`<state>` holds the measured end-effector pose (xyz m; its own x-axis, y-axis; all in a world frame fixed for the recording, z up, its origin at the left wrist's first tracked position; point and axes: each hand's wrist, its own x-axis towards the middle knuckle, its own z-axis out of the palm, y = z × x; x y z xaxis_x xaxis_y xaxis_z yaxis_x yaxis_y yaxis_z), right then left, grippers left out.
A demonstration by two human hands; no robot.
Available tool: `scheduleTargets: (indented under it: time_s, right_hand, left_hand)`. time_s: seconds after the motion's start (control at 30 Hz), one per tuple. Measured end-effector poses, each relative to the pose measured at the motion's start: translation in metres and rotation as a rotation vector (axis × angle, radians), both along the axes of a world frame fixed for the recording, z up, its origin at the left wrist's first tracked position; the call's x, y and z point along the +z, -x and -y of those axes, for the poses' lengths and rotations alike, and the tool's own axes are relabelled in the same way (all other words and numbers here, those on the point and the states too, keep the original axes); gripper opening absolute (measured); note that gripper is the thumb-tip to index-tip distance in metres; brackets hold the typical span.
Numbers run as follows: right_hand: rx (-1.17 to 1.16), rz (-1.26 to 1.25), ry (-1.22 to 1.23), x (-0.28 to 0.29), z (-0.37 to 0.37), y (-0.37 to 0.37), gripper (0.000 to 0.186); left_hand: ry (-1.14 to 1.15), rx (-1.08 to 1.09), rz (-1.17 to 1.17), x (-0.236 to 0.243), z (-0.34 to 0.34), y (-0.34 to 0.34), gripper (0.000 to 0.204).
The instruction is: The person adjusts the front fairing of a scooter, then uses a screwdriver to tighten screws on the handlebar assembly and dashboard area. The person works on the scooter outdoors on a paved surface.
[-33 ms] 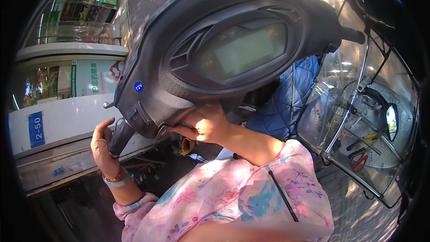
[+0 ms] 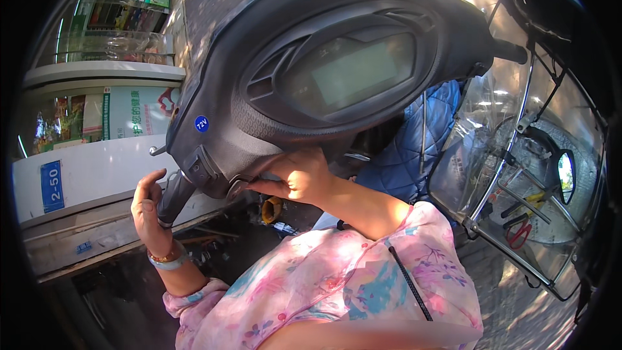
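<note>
A dark scooter handlebar housing (image 2: 220,116) with a display panel (image 2: 353,71) and a small round blue sticker spans the upper middle. My left hand (image 2: 152,214) is beside the left grip (image 2: 176,198), its index finger raised and the others loosely bent, with nothing visible held. My right hand (image 2: 298,178) reaches under the housing's lower edge, near a small dark curved part (image 2: 236,186). Its thumb and fingers are pinched there, partly hidden, and what they hold is unclear. My forearms and pink floral sleeves come up from below.
A white shop frontage (image 2: 84,172) with glazed displays stands at left. A blue quilted cover (image 2: 411,149) lies beneath the housing. At right are a metal frame (image 2: 484,201), clear plastic sheeting, a mirror (image 2: 565,175), yellow-handled pliers and red-handled scissors (image 2: 518,233) on a pale round surface.
</note>
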<state>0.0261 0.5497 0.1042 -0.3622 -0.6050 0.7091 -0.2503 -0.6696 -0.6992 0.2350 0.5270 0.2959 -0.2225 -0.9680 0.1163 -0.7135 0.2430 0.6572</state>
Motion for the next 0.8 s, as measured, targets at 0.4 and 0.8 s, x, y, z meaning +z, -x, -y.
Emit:
scheduleTargets:
  time_s: [0.4,0.8]
  right_hand:
    - [0.068,-0.05,-0.097,0.006,-0.005,-0.001,0.029]
    - [0.215,0.262,-0.319,0.015,-0.017,-0.011,0.021]
  left_hand:
    - [-0.03,-0.086,-0.141,0.0,0.0,0.003,0.063]
    - [-0.032,-0.184,-0.202,0.0,0.002,-0.002,0.061]
